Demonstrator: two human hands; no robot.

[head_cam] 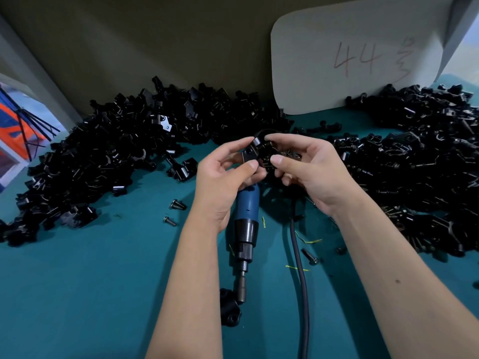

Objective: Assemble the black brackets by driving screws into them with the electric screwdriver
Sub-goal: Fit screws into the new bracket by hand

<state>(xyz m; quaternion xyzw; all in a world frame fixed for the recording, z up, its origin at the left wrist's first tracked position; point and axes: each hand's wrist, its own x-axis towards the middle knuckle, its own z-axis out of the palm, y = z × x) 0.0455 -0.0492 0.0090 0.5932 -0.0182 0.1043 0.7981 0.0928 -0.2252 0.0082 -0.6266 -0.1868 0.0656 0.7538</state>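
While both hands pinched the bracket (255, 149) above the table (103, 281), the left hand (228, 174) and right hand (308, 172) each kept a fingertip grip on it; the halves wanted squaring before any screw. It looked matte black, ring-shaped. An electric screwdriver (246, 224) lay ungripped beneath.

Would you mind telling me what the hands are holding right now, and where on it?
Both hands pinch one black bracket: left hand at its lower-left plate, right hand on its right side.
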